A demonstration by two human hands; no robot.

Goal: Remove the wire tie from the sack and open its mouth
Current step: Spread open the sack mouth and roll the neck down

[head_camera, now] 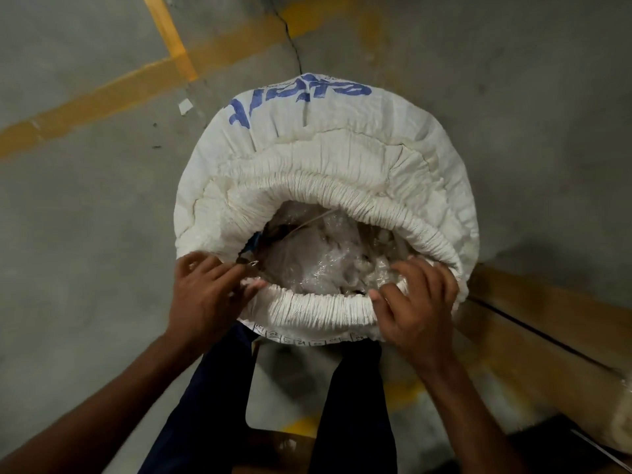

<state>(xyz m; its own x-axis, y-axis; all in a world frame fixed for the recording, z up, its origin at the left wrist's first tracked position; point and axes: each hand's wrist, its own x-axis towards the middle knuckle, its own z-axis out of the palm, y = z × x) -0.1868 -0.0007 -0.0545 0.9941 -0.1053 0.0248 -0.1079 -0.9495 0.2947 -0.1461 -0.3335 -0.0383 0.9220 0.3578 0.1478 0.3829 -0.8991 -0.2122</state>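
Note:
A big white woven sack [325, 138] with blue lettering stands on the floor in front of me. Its mouth is wide, with the rim [321, 313] rolled down in a thick pleated ring. Inside lies a clear plastic liner [325, 254] over pale white lumps. A thin wire [309, 222] runs across the liner's left part, and its end sticks out by my left fingers. My left hand [208, 295] grips the near-left rim. On the near-right rim, my right hand [417, 302] has its fingers curled over the roll.
Grey concrete floor with yellow painted lines [102, 100] and a crack runs behind the sack. A small white scrap [185, 106] lies on the floor at the left. Brown cardboard boxes [554, 340] stand close at the right. My dark trouser legs [219, 388] are just below the sack.

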